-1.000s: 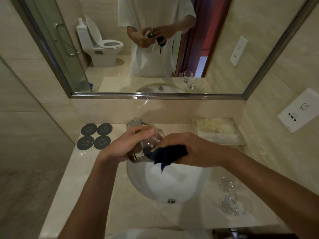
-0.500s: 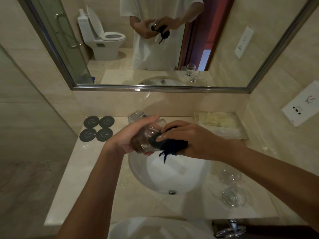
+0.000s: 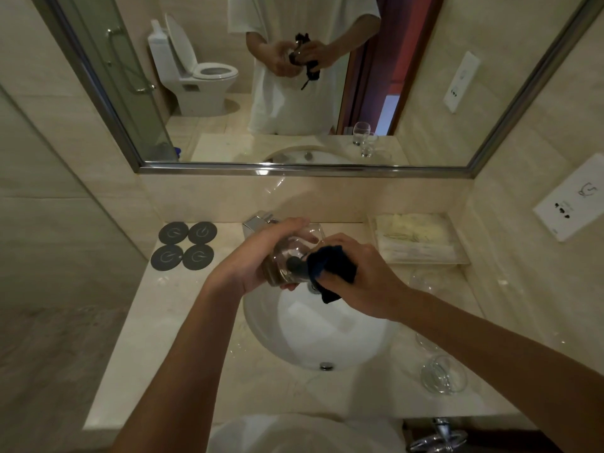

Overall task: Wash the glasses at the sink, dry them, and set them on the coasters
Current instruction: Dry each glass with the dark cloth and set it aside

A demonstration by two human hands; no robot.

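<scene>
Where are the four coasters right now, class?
In the head view, the four coasters lie in a square on the counter's back left corner, left of the faucet, all bare.

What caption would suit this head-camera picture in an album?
Over the sink, the left hand holds a glass while the right hand wipes it with a dark cloth.

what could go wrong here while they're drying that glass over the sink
1. The left hand holds the glass on its side above the sink while the right hand works the dark cloth into its mouth. A slip would likely drop it onto the hard basin.
2. The right forearm passes just above the two glasses waiting on the counter; lowering the elbow could knock them.
3. The coasters lie beyond the faucet; the glass could clip it in passing.
</scene>
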